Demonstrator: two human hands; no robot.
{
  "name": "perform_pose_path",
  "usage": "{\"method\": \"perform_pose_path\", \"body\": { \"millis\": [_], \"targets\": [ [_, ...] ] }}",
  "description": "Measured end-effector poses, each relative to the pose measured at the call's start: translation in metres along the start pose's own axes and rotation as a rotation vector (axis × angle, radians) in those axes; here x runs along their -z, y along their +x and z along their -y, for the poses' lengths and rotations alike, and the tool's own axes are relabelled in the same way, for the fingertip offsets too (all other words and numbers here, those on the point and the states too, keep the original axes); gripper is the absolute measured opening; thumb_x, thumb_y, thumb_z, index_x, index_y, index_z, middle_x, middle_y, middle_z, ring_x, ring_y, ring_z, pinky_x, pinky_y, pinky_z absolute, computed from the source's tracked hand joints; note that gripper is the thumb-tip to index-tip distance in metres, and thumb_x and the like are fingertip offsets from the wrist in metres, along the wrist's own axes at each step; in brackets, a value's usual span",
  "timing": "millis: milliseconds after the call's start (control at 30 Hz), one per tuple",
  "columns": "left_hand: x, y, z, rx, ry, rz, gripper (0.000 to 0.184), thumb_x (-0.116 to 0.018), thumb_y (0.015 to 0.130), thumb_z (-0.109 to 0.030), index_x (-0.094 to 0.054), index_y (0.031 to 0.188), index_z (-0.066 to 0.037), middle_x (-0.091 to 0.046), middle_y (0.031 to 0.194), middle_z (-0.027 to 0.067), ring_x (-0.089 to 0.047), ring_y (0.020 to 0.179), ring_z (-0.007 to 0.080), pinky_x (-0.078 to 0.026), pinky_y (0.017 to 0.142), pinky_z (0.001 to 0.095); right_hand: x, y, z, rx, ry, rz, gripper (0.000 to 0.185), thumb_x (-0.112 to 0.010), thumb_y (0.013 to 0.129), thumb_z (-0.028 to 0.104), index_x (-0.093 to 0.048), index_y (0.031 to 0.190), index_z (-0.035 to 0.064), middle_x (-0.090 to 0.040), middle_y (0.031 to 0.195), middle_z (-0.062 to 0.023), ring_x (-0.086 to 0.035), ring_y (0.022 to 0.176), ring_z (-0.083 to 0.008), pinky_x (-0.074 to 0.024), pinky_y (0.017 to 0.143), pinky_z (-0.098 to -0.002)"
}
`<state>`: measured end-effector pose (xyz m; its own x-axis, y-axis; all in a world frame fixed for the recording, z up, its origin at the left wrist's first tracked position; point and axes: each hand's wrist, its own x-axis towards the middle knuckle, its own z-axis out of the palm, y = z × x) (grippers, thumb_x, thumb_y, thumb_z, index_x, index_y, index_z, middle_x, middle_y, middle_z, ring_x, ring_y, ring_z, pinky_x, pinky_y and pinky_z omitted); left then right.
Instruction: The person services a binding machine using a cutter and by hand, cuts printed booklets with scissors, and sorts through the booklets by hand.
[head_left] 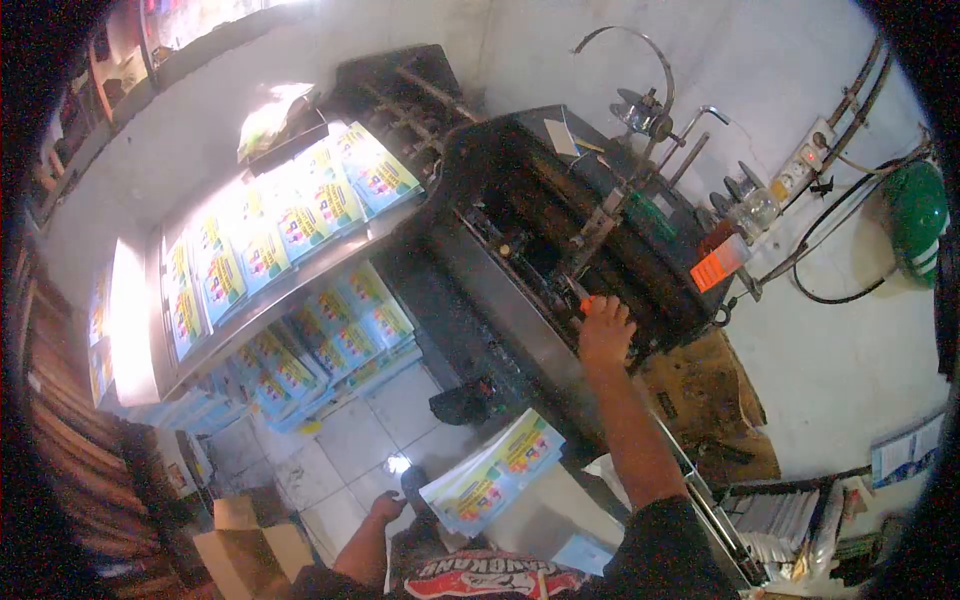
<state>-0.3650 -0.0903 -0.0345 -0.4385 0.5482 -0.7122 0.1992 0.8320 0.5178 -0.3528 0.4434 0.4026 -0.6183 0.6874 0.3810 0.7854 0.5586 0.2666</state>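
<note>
My right hand (607, 332) reaches to the dark machine (520, 190), its fingers closed round the orange handle (587, 304) of a small tool. A thin metal part of that tool points into the machine's head; its exact kind is too small to make out. My left hand (385, 507) hangs low by my knee, fingers loosely apart and holding nothing that I can see. Between my arms lies a small stack of printed booklets (495, 478) with yellow and blue covers, on a pale surface (555, 505).
Several booklet stacks lie on a metal-edged table (290, 285), with more stacks (350, 320) beneath. Wire spools (637, 112) stand above the machine, near a power strip (800, 165). A cardboard box (250, 545) sits at lower left, and bundled papers (775, 525) at lower right.
</note>
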Motion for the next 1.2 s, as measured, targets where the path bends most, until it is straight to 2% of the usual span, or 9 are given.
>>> {"method": "perform_pose_path", "body": {
  "millis": [200, 267, 367, 467, 533, 767, 833, 1067, 1200],
  "targets": [
    [0.015, -0.014, -0.034, 0.022, 0.111, -0.033, 0.059, -0.062, 0.078, -0.043, -0.055, 0.12, -0.003, -0.06, 0.114, 0.0199, -0.057, 0.107, 0.0323, -0.044, 0.093, 0.036, 0.001, 0.003, 0.001, 0.032, -0.009, 0.021, 0.035, -0.06, 0.08, 0.031, -0.046, 0.103, 0.0092, -0.049, 0.106, -0.0089, -0.05, 0.103, -0.0285, -0.0476, 0.075, -0.0479],
    [0.023, -0.025, -0.051, 0.173, 0.0, -0.009, 0.058, -0.061, 0.079, -0.045, -0.057, 0.119, -0.003, -0.059, 0.115, 0.0202, -0.057, 0.108, 0.0323, -0.044, 0.093, 0.0367, 0.007, -0.001, 0.0, 0.029, 0.003, 0.043, 0.038, -0.061, 0.08, 0.033, -0.046, 0.104, 0.0082, -0.05, 0.106, -0.0094, -0.051, 0.102, -0.0287, -0.0478, 0.076, -0.0474],
    [0.002, 0.001, -0.022, 0.088, 0.008, 0.017, 0.06, -0.06, 0.078, -0.048, -0.057, 0.119, -0.004, -0.059, 0.116, 0.0199, -0.056, 0.109, 0.0323, -0.044, 0.093, 0.0373, 0.02, -0.002, -0.001, -0.024, 0.151, 0.12, 0.049, -0.066, 0.079, 0.037, -0.042, 0.107, 0.0048, -0.047, 0.113, -0.0118, -0.048, 0.11, -0.0306, -0.0469, 0.081, -0.0507],
    [0.04, -0.048, -0.075, 0.164, -0.138, -0.044, 0.061, -0.06, 0.077, -0.049, -0.057, 0.119, -0.004, -0.058, 0.117, 0.0191, -0.055, 0.111, 0.0321, -0.043, 0.095, 0.0373, 0.011, -0.005, 0.0, -0.062, 0.084, 0.076, 0.048, -0.065, 0.079, 0.038, -0.043, 0.105, 0.0052, -0.048, 0.11, -0.0111, -0.05, 0.107, -0.029, -0.0478, 0.078, -0.05],
    [0.04, -0.049, -0.072, 0.203, -0.113, -0.042, 0.061, -0.06, 0.078, -0.048, -0.057, 0.119, -0.004, -0.058, 0.118, 0.0186, -0.054, 0.111, 0.0319, -0.042, 0.095, 0.0369, 0.017, -0.001, 0.0, -0.028, 0.081, 0.192, 0.044, -0.059, 0.082, 0.04, -0.046, 0.107, 0.0074, -0.049, 0.114, -0.0101, -0.047, 0.111, -0.0296, -0.0452, 0.083, -0.05],
    [0.027, -0.04, -0.037, 0.205, -0.211, -0.038, 0.059, -0.06, 0.078, -0.046, -0.056, 0.119, -0.003, -0.057, 0.12, 0.0192, -0.054, 0.112, 0.0313, -0.041, 0.097, 0.0357, 0.006, -0.004, -0.002, -0.046, 0.06, 0.182, 0.037, -0.056, 0.084, 0.032, -0.046, 0.109, 0.0076, -0.051, 0.112, -0.0099, -0.049, 0.109, -0.0287, -0.0451, 0.082, -0.0499],
    [0.026, -0.038, -0.034, 0.212, -0.231, -0.022, 0.058, -0.06, 0.078, -0.045, -0.056, 0.119, -0.003, -0.057, 0.12, 0.0195, -0.054, 0.113, 0.0313, -0.041, 0.097, 0.0358, 0.0, -0.005, -0.003, 0.006, 0.037, 0.035, 0.036, -0.063, 0.078, 0.027, -0.044, 0.101, 0.0073, -0.053, 0.103, -0.0091, -0.055, 0.1, -0.0268, -0.049, 0.073, -0.0461],
    [0.024, -0.029, -0.038, 0.178, -0.169, -0.029, 0.06, -0.062, 0.077, -0.045, -0.056, 0.119, -0.002, -0.058, 0.118, 0.0201, -0.055, 0.111, 0.0313, -0.042, 0.096, 0.0363, 0.0, -0.002, 0.001, 0.014, -0.033, 0.021, 0.042, -0.066, 0.076, 0.029, -0.045, 0.105, 0.0058, -0.053, 0.104, -0.0084, -0.053, 0.102, -0.0267, -0.0469, 0.077, -0.0477],
    [0.037, -0.037, -0.058, 0.205, -0.145, -0.019, 0.062, -0.062, 0.076, -0.047, -0.056, 0.119, -0.002, -0.058, 0.117, 0.0202, -0.056, 0.109, 0.0314, -0.043, 0.095, 0.0364, 0.006, -0.001, 0.003, 0.028, -0.007, 0.009, 0.028, -0.053, 0.084, 0.029, -0.05, 0.102, 0.0074, -0.055, 0.1, -0.0073, -0.054, 0.1, -0.0266, -0.0459, 0.077, -0.0496]
  ]
}}
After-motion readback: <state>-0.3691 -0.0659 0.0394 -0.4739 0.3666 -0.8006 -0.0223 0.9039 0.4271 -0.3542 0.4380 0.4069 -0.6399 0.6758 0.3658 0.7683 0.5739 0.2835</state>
